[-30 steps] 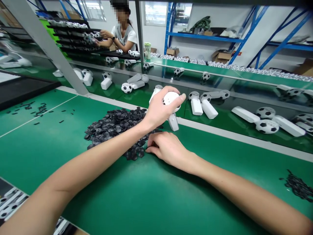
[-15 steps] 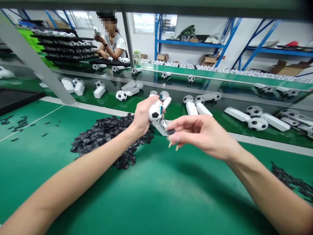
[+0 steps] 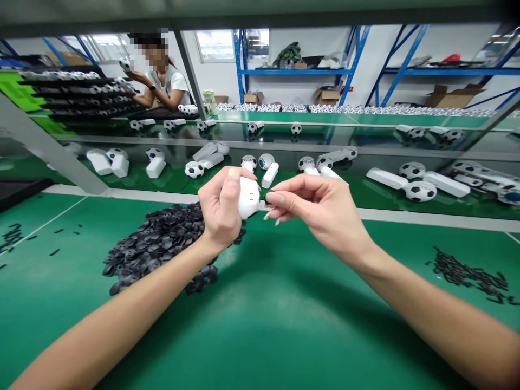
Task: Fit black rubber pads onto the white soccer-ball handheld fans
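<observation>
My left hand (image 3: 222, 208) grips a white ball-headed handheld device (image 3: 248, 197), with its short handle pointing right and partly hidden by my fingers. My right hand (image 3: 309, 208) pinches a small black hexagonal patch (image 3: 268, 198) between thumb and forefinger, right at the white ball's side. Whether the patch touches the surface is hard to tell. Below my left wrist lies a large heap of black patches (image 3: 158, 244) on the green mat (image 3: 260, 336). My forearm covers part of it.
A smaller strip of black patches (image 3: 463, 273) lies at right. Football-patterned devices (image 3: 420, 190) rest on a glass shelf (image 3: 284, 142) beyond the mat. A seated co-worker (image 3: 162, 81) holds a ball at far left beside a black rack (image 3: 77, 95). Blue shelving (image 3: 296, 57) stands behind.
My right hand has closed in on the ball with the black patch. The ball has turned, its white side now facing me. The view has shifted, so the scene sits further left.
</observation>
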Demonstrator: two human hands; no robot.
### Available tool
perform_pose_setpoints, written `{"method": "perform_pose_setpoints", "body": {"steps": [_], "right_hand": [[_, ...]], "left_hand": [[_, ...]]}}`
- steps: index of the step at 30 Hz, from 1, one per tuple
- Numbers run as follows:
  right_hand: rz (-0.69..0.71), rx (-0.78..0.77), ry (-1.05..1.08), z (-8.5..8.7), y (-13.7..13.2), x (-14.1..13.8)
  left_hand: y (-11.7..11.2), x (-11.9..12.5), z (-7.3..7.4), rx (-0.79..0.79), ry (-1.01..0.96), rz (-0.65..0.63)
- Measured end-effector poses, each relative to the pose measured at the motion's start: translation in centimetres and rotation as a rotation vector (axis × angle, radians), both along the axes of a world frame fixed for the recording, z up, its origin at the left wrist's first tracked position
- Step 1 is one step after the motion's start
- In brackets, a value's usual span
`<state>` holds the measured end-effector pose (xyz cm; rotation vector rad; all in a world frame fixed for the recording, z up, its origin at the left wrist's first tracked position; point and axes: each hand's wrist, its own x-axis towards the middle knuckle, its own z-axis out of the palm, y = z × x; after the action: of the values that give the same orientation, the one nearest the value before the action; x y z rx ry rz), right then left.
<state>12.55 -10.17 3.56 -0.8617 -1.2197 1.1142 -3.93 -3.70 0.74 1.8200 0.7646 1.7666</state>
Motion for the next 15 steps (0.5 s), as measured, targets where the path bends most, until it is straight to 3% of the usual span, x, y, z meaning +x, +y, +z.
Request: {"method": "perform_pose_setpoints", "body": {"steps": [10, 15], "right_hand": [[-0.023, -0.005, -0.133, -0.8, -0.1, -1.1], [0.047, -0.065, -0.102, -0.8, -0.4, -0.9]], "left_hand": [[0.5, -0.6, -1.4, 0.251, 0.101, 0.008], [0.0, -1.0, -0.9, 0.290, 0.200, -0.039]]}}
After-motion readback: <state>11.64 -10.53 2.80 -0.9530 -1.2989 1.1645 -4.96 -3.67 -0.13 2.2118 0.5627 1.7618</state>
